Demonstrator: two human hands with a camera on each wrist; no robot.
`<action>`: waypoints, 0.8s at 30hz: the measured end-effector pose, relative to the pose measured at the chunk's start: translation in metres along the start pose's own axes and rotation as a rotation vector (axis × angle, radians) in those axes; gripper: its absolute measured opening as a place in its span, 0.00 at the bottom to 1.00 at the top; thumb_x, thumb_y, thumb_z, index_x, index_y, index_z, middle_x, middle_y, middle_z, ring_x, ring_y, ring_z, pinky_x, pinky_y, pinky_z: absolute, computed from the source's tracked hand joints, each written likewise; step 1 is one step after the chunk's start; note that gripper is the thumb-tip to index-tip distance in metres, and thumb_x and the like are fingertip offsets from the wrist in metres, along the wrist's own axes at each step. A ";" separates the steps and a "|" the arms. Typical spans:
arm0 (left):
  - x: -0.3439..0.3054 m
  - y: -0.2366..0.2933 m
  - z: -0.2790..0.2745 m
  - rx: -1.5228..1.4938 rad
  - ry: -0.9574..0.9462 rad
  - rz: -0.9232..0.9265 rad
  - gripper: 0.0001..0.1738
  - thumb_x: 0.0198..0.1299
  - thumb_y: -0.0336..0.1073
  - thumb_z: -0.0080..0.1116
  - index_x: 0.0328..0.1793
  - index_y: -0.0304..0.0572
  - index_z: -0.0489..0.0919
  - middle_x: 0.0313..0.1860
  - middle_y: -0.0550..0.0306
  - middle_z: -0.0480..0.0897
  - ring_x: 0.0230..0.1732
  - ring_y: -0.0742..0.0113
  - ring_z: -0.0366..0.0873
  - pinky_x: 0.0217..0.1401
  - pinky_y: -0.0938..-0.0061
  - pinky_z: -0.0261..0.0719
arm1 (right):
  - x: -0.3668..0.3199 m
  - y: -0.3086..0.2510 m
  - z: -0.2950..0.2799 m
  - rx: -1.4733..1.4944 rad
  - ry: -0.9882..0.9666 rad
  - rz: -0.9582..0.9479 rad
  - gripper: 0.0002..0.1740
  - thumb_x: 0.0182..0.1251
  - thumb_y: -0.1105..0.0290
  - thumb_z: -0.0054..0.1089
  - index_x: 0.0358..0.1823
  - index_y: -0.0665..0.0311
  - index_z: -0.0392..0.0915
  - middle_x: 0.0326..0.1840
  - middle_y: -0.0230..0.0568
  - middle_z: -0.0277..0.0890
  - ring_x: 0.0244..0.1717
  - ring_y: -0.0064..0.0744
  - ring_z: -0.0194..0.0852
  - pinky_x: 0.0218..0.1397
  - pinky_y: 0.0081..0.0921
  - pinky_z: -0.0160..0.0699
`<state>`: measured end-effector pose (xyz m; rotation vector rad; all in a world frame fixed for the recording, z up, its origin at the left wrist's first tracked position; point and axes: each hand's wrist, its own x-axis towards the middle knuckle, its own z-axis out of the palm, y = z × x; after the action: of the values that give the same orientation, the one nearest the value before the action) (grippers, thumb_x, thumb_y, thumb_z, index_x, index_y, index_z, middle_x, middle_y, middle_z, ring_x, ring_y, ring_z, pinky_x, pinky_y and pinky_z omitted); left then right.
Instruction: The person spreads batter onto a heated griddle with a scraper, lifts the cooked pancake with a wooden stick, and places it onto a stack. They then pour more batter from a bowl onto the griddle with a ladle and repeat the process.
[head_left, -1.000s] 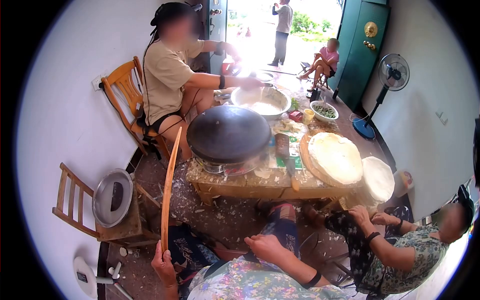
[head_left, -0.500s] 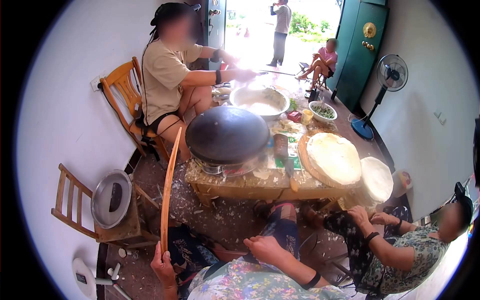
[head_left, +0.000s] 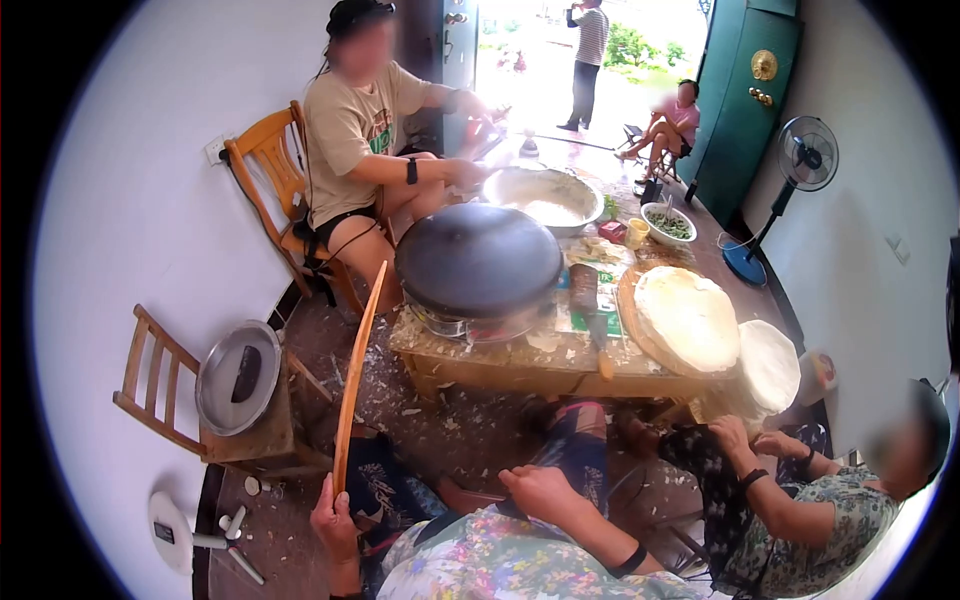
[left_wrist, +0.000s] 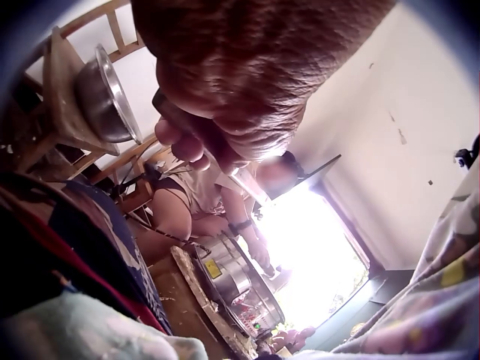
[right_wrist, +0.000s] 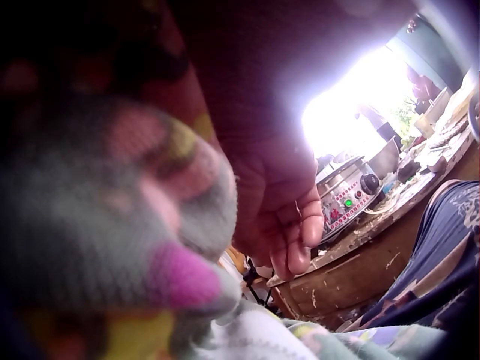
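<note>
My left hand [head_left: 335,520] grips the lower end of a long, thin, slightly curved wooden strip [head_left: 359,375], which stands nearly upright left of the table. In the left wrist view, its fingers [left_wrist: 184,146] are curled around the strip. Over my lap, my right hand [head_left: 545,490] rests with loosely curled fingers and nothing in them; the right wrist view shows those fingers [right_wrist: 289,232] hanging relaxed. In front of me, a round black griddle [head_left: 478,258] with a metal base sits on the low wooden table [head_left: 480,368]. A wooden-handled scraper [head_left: 590,305] lies right of it.
Pale round flatbreads [head_left: 690,318] lie on a board at the table's right. Behind the griddle stands a large batter bowl [head_left: 590,212], where another person [head_left: 350,130] works. Someone sits close on my right [head_left: 800,520]. A chair with a metal basin [head_left: 215,395] stands left.
The head view has turned slightly left, so the room appears shifted right. Across the table, the person has leaned back and drawn their hands in. My hands hold the same pose.
</note>
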<state>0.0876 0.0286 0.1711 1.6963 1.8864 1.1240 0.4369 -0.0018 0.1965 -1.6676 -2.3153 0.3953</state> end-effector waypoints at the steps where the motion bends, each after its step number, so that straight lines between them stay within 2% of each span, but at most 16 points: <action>1: -0.001 0.003 -0.003 0.019 0.008 0.010 0.21 0.61 0.27 0.54 0.61 0.29 0.75 0.54 0.36 0.80 0.52 0.46 0.81 0.55 0.65 0.77 | 0.000 -0.002 -0.003 -0.009 0.010 -0.005 0.06 0.58 0.72 0.54 0.37 0.61 0.73 0.32 0.41 0.79 0.36 0.43 0.82 0.32 0.37 0.80; 2: -0.004 0.003 -0.006 0.038 0.017 0.017 0.21 0.61 0.27 0.54 0.61 0.30 0.75 0.55 0.35 0.80 0.53 0.46 0.81 0.55 0.65 0.77 | 0.000 -0.005 -0.006 -0.017 0.016 -0.014 0.06 0.56 0.72 0.54 0.36 0.62 0.73 0.31 0.41 0.79 0.35 0.42 0.82 0.31 0.36 0.81; 5: -0.009 -0.012 -0.008 0.052 0.090 0.007 0.22 0.62 0.28 0.54 0.63 0.32 0.75 0.46 0.42 0.84 0.41 0.54 0.84 0.46 0.68 0.80 | 0.000 -0.006 -0.011 -0.009 -0.001 -0.017 0.04 0.58 0.73 0.53 0.35 0.62 0.73 0.31 0.40 0.79 0.37 0.41 0.82 0.33 0.36 0.81; 8: -0.012 -0.010 -0.016 -0.075 0.089 -0.126 0.22 0.63 0.28 0.53 0.65 0.34 0.75 0.33 0.54 0.81 0.27 0.70 0.77 0.30 0.76 0.76 | 0.001 -0.006 -0.008 -0.026 -0.026 -0.014 0.05 0.58 0.74 0.52 0.36 0.62 0.73 0.31 0.40 0.79 0.38 0.41 0.81 0.34 0.36 0.80; 11: -0.009 -0.014 -0.015 -0.320 0.163 -0.206 0.23 0.64 0.29 0.53 0.67 0.37 0.73 0.25 0.63 0.73 0.21 0.81 0.65 0.20 0.83 0.66 | 0.000 -0.010 -0.013 -0.038 -0.040 -0.005 0.05 0.58 0.73 0.52 0.36 0.61 0.73 0.30 0.40 0.78 0.38 0.41 0.81 0.34 0.36 0.80; 14: 0.005 -0.032 -0.025 -0.450 0.183 -0.244 0.25 0.64 0.31 0.53 0.69 0.39 0.71 0.22 0.65 0.72 0.19 0.82 0.64 0.18 0.84 0.63 | 0.006 -0.014 -0.016 -0.045 -0.036 -0.010 0.05 0.57 0.73 0.52 0.36 0.60 0.73 0.30 0.40 0.78 0.38 0.41 0.81 0.34 0.37 0.79; 16: 0.011 -0.032 -0.042 -0.487 0.184 -0.348 0.26 0.64 0.32 0.54 0.69 0.40 0.71 0.20 0.68 0.70 0.17 0.82 0.64 0.17 0.83 0.63 | 0.005 -0.015 -0.017 -0.038 -0.036 -0.016 0.06 0.57 0.73 0.53 0.37 0.60 0.74 0.30 0.41 0.78 0.37 0.42 0.81 0.34 0.38 0.79; 19: 0.024 -0.060 -0.058 -0.393 0.290 -0.388 0.26 0.64 0.33 0.55 0.69 0.40 0.71 0.18 0.67 0.71 0.15 0.81 0.65 0.15 0.81 0.63 | 0.004 -0.012 -0.010 -0.025 -0.046 0.037 0.11 0.59 0.71 0.54 0.43 0.61 0.78 0.33 0.45 0.80 0.37 0.48 0.80 0.39 0.42 0.78; 21: 0.037 -0.078 -0.067 -0.369 0.315 -0.428 0.27 0.63 0.34 0.56 0.69 0.39 0.71 0.17 0.65 0.71 0.14 0.79 0.66 0.14 0.80 0.64 | 0.005 -0.013 -0.011 -0.053 -0.042 -0.006 0.10 0.58 0.72 0.53 0.42 0.61 0.77 0.33 0.43 0.80 0.36 0.47 0.81 0.36 0.41 0.78; 24: 0.063 -0.122 -0.070 -0.254 0.349 -0.375 0.27 0.62 0.35 0.57 0.68 0.39 0.72 0.16 0.64 0.70 0.12 0.78 0.66 0.13 0.79 0.63 | 0.006 -0.016 -0.013 -0.067 -0.022 -0.025 0.10 0.58 0.72 0.53 0.42 0.61 0.77 0.32 0.43 0.80 0.36 0.46 0.81 0.35 0.40 0.78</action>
<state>-0.0568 0.0709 0.1374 1.0065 2.0420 1.4897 0.4257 -0.0007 0.2147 -1.6709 -2.3876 0.3366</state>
